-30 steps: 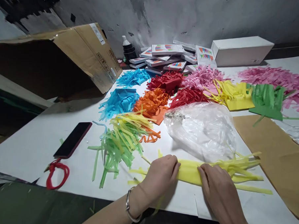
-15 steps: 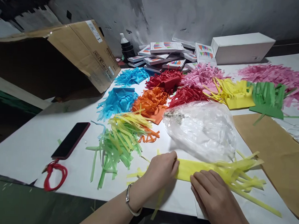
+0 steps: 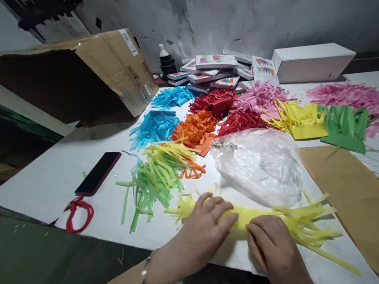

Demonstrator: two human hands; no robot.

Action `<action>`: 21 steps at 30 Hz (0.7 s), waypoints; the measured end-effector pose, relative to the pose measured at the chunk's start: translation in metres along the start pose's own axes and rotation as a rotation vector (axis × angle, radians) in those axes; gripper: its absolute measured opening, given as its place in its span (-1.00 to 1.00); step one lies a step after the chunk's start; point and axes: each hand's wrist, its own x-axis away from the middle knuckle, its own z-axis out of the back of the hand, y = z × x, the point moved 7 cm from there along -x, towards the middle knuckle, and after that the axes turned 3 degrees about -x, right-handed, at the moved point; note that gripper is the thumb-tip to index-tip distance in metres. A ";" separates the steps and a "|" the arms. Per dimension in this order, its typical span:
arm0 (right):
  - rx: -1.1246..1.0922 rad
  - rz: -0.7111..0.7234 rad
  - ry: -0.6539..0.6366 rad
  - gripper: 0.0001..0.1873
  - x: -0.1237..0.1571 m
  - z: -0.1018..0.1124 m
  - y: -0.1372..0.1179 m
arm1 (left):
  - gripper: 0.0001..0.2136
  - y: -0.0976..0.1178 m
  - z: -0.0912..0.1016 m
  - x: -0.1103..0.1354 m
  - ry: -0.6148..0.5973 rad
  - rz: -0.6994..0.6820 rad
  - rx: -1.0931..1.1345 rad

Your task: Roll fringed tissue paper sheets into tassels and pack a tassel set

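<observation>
A strip of yellow tissue paper, cut into fringes at both ends, lies across the near side of the white table. My left hand, wearing a silver bracelet, curls its fingers over the strip left of its middle. Just to the right, my right hand pinches the strip's near edge, fingertips bunched together. The right fringe fans out past that hand. Behind the strip sits a clear plastic bag. Left of the hands rests a light green and yellow tissue tassel.
Orange, blue, red, yellow, green and pink fringed bundles lie behind. A phone with a red cord is at left, beside an open cardboard box. Brown paper lies right; flat boxes are stacked behind.
My left hand has turned and spread over the strip, and the left fringe now shows more above it. My right hand has drawn its fingertips together at the near edge. The view has shifted slightly.
</observation>
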 end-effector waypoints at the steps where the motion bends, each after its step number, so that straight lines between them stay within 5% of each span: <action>1: -0.029 -0.001 -0.014 -0.87 0.000 -0.001 -0.002 | -0.85 0.010 -0.012 0.000 -0.017 -0.031 0.018; 5: 0.005 -0.001 -0.117 -0.79 0.008 -0.010 -0.001 | -0.81 0.017 -0.036 0.004 -0.002 -0.005 0.081; 12: 0.124 -0.124 -0.112 -0.74 0.014 -0.011 0.023 | -0.82 -0.012 -0.024 0.018 -0.011 0.181 0.142; 18: 0.266 -0.188 -0.174 -0.69 0.000 -0.020 0.035 | -0.83 -0.022 -0.035 0.011 -0.105 0.339 -0.074; 21: 0.294 -0.233 -0.100 -0.74 -0.002 -0.011 0.033 | -0.83 -0.024 -0.039 0.006 -0.160 0.357 -0.097</action>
